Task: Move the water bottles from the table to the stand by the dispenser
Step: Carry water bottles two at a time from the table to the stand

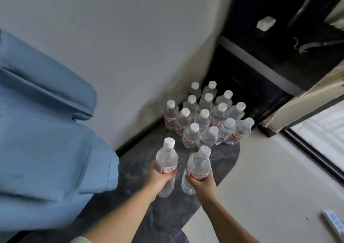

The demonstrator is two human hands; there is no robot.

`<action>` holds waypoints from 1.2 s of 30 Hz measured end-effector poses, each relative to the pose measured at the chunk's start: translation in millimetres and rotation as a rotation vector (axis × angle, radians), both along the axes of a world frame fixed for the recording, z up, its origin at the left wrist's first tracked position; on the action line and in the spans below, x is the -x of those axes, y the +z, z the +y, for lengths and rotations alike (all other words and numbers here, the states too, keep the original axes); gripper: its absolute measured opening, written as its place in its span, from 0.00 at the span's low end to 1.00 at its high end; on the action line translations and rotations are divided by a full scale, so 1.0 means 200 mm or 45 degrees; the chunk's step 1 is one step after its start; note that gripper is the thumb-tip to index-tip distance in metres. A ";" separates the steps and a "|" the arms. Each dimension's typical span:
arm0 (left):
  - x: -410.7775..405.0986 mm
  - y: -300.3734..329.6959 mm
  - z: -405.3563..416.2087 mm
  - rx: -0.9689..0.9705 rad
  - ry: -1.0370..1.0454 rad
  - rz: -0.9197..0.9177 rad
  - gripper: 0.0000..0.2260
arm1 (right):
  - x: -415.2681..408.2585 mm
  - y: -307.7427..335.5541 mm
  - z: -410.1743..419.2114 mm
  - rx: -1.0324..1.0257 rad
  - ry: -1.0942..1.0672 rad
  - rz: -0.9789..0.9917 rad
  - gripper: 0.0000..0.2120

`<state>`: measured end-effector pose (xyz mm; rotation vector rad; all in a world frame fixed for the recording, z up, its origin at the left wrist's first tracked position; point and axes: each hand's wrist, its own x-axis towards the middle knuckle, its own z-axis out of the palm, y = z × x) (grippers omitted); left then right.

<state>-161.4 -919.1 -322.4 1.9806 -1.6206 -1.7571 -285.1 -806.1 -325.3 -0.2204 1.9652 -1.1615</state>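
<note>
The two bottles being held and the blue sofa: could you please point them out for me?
Left-hand bottle [167, 158]: head view, on its clear upper body.
Right-hand bottle [198, 163]: head view, on its clear shoulder.
Blue sofa [46, 131]: head view, on its cushion.

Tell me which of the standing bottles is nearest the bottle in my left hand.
The front-row bottle on the left, just beyond the left hand; the other standing bottles sit farther back or to the right.

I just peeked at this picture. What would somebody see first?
First, the cluster of bottles with white caps, standing on the dark oval table against the wall. Next, the two bottles in front: the left hand grips one, the right hand grips the other. A blue sofa fills the left.
</note>
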 end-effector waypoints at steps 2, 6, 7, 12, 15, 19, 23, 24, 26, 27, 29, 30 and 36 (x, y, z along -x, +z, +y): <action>0.05 -0.10 -0.06 0.029 0.037 0.038 0.29 | 0.01 -0.11 -0.07 -0.030 -0.072 0.017 0.30; 0.23 -0.25 -0.20 0.119 0.112 0.174 0.25 | 0.09 -0.26 -0.20 -0.052 -0.213 0.133 0.30; 0.28 -0.29 -0.24 0.133 0.129 0.209 0.25 | 0.12 -0.30 -0.24 -0.035 -0.257 0.141 0.30; 0.45 -0.39 -0.36 0.172 0.234 0.399 0.28 | 0.16 -0.42 -0.35 0.057 -0.373 0.148 0.33; 0.48 -0.45 -0.36 0.104 0.266 0.434 0.32 | 0.18 -0.50 -0.33 0.082 -0.339 0.173 0.30; 0.47 -0.48 -0.35 0.091 0.208 0.438 0.33 | 0.21 -0.54 -0.32 0.133 -0.288 0.154 0.31; 0.45 -0.48 -0.33 0.109 0.165 0.422 0.31 | 0.21 -0.54 -0.31 0.157 -0.243 0.115 0.34; 0.45 -0.47 -0.33 0.098 0.164 0.423 0.32 | 0.22 -0.53 -0.31 0.148 -0.218 0.111 0.34; 0.45 -0.45 -0.33 0.090 0.161 0.416 0.31 | 0.23 -0.52 -0.30 0.121 -0.160 0.132 0.33; 0.45 -0.43 -0.33 0.095 0.152 0.408 0.31 | 0.24 -0.50 -0.29 0.112 -0.135 0.151 0.33; 0.44 -0.38 -0.32 0.121 0.111 0.374 0.31 | 0.24 -0.45 -0.27 0.093 -0.092 0.190 0.32; 0.43 -0.36 -0.32 0.131 0.086 0.344 0.31 | 0.25 -0.44 -0.26 0.074 -0.070 0.205 0.33; 0.40 -0.09 -0.33 0.124 0.087 0.245 0.38 | 0.29 -0.19 -0.21 0.008 0.095 0.291 0.41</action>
